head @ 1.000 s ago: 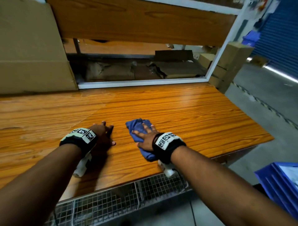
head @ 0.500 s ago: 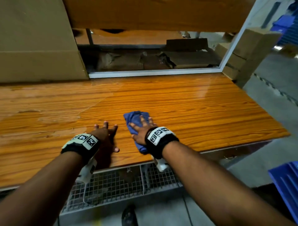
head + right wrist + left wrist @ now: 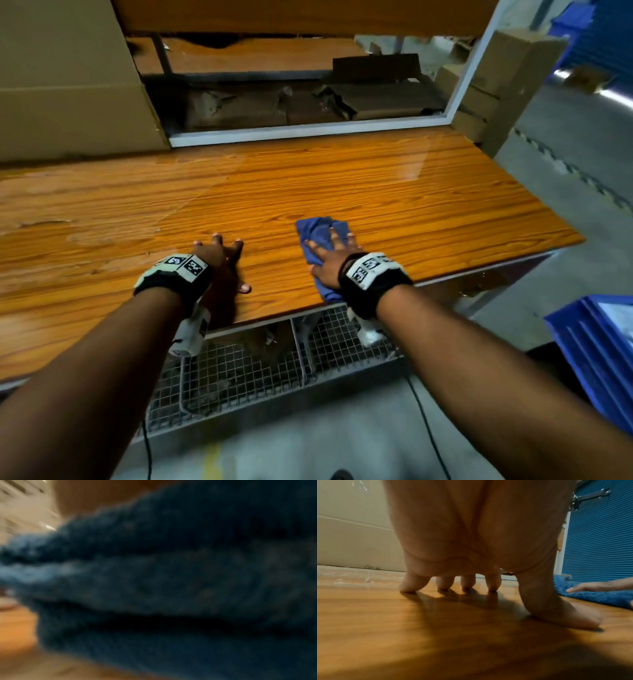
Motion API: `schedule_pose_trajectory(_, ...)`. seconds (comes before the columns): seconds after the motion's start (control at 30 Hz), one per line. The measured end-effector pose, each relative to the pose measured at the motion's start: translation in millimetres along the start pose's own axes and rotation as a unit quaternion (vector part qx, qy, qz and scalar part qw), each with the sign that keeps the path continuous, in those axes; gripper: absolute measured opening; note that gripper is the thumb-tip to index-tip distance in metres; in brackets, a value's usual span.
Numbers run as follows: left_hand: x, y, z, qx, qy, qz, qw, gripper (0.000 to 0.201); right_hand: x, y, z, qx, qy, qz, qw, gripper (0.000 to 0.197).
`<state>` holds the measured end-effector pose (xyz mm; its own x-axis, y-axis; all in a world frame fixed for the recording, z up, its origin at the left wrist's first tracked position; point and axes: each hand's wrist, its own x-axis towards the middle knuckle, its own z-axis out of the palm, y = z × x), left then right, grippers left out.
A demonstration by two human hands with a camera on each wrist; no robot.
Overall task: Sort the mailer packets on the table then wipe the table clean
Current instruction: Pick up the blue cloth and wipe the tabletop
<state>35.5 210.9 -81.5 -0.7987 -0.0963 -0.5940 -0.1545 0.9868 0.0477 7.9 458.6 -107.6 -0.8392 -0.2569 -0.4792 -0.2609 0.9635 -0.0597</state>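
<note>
A folded blue cloth (image 3: 313, 233) lies on the wooden table (image 3: 428, 212) near its front edge. My right hand (image 3: 330, 255) presses flat on the cloth with spread fingers. The cloth (image 3: 171, 581) fills the blurred right wrist view. My left hand (image 3: 219, 263) rests on the bare wood to the left of the cloth, propped on its fingertips (image 3: 407, 586) and thumb. The cloth (image 3: 594, 596) shows at the right in the left wrist view, with my right hand's fingers on it. No mailer packets are in view.
A large cardboard box (image 3: 68, 85) stands at the table's back left. A white-framed opening (image 3: 308, 132) behind the table shows flattened cartons. Wire mesh baskets (image 3: 260, 363) hang under the front edge. A blue crate (image 3: 603, 346) sits on the floor at right.
My right hand has slid the cloth to the right, away from my left hand. My left hand has stayed planted on the table. My head has drawn back a little.
</note>
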Motion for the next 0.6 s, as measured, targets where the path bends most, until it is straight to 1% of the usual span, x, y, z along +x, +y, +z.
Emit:
schedule_pose_trajectory(0.07,-5.4,1.2,0.5,0.003,0.003,0.009,1.000,0.107,-20.1,-27.2,7.9,-0.008,0.004,-0.033,0.999,0.061)
schedule_pose_trajectory(0.13,-11.7,3.1,2.1,-0.002,0.015,0.019,1.000,0.102,-28.8,-24.7,16.1,-0.005,0.000,-0.032,0.999,0.062)
schedule_pose_trajectory(0.17,-15.4,3.0,2.6,-0.008,0.023,0.023,0.999,0.099,-26.5,-12.0,21.5,-0.005,-0.002,-0.024,1.000,0.063)
schedule_pose_trajectory(0.23,-19.5,1.4,3.3,-0.014,0.031,0.031,0.999,0.095,-25.9,18.7,24.2,-0.005,0.002,0.023,1.000,0.068)
schedule_pose_trajectory(0.3,-21.0,4.0,2.8,-0.024,0.025,0.031,0.999,0.097,-21.5,52.6,23.6,0.003,0.009,0.099,0.995,0.071)
schedule_pose_trajectory(0.37,-20.6,2.8,2.2,-0.027,0.020,0.027,0.999,0.100,-18.2,62.7,22.7,0.032,0.015,0.156,0.987,0.069)
schedule_pose_trajectory(0.4,-18.0,2.8,2.8,-0.024,0.017,0.022,0.999,0.100,-21.4,54.9,21.5,0.044,0.015,0.167,0.985,0.068)
schedule_pose_trajectory(0.43,-14.8,3.0,2.9,-0.017,0.014,0.019,1.000,0.101,-26.4,38.2,21.0,0.049,0.018,0.156,0.986,0.068)
schedule_pose_trajectory(0.53,-1.8,4.6,2.5,0.015,0.005,0.018,1.000,0.106,-40.9,-21.8,25.8,0.049,0.012,0.082,0.995,0.063)
schedule_pose_trajectory(0.6,2.3,2.7,4.4,0.015,0.006,0.018,1.000,0.107,-49.5,-40.6,27.5,0.042,0.016,0.058,0.997,0.061)
